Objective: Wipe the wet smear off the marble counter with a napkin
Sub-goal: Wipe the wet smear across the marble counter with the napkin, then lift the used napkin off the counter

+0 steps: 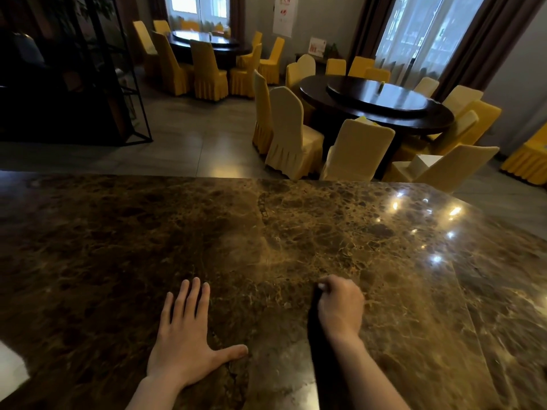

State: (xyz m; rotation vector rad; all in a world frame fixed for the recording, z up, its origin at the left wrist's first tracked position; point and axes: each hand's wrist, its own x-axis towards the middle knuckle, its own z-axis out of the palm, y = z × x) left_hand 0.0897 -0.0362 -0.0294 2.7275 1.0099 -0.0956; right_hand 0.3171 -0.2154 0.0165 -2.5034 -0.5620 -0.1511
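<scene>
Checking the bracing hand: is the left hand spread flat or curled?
Spread flat: the left hand lies palm-down on the marble counter, fingers extended, thumb out.

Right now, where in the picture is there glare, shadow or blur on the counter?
Head view: bright lamp reflections glare on the marble counter at the right; the right hand casts a dark shadow along its left side; the left hand lies flat and sharp; the wide lens bends the counter's far edge.
</scene>
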